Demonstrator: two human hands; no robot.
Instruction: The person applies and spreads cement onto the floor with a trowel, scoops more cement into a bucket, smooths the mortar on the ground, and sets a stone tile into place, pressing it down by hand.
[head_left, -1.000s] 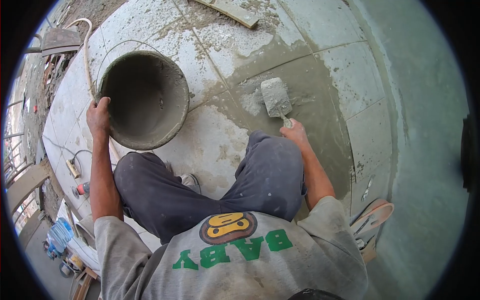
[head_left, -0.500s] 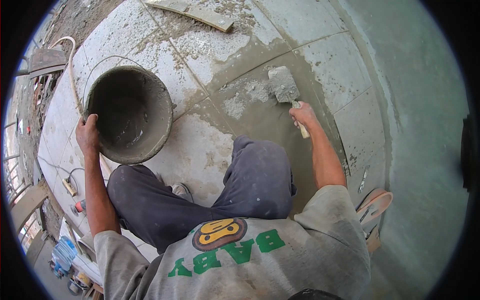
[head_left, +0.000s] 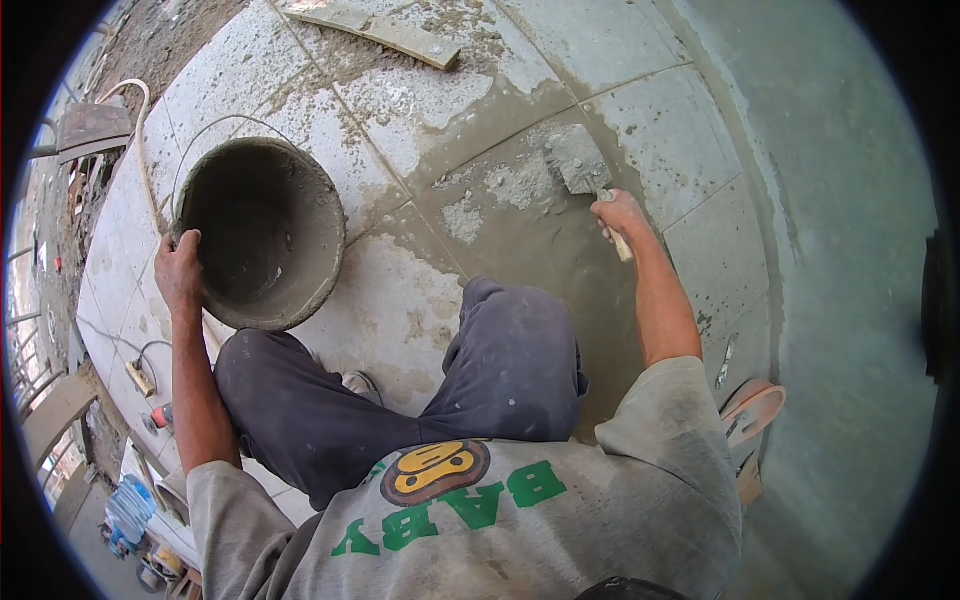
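My left hand [head_left: 180,268] grips the rim of a dark bucket [head_left: 325,255], which is tipped so that its mouth faces me. Grey residue coats the inside of the bucket, and a thin wire handle arcs over its far side. In my right hand [head_left: 619,216] is the pale handle of a trowel [head_left: 578,160]. The trowel's blade is crusted with grey mortar and rests at the wet patch on the tiles. Lumpy grey mortar [head_left: 520,183] lies just left of the blade, within a spread of wet slurry [head_left: 560,255].
Large pale floor tiles [head_left: 385,300] surround the slurry. A wooden strip [head_left: 385,35] lies at the far side among crumbs of dirt. A greenish wall [head_left: 840,250] runs along the right. Near it sits an orange-rimmed object [head_left: 753,408]. A power socket [head_left: 140,377] with a cord lies at left.
My right hand and the trowel have shifted slightly right, and the handle has tilted. The lumpy mortar beside the blade looks a little more spread. My left hand keeps its hold on the bucket.
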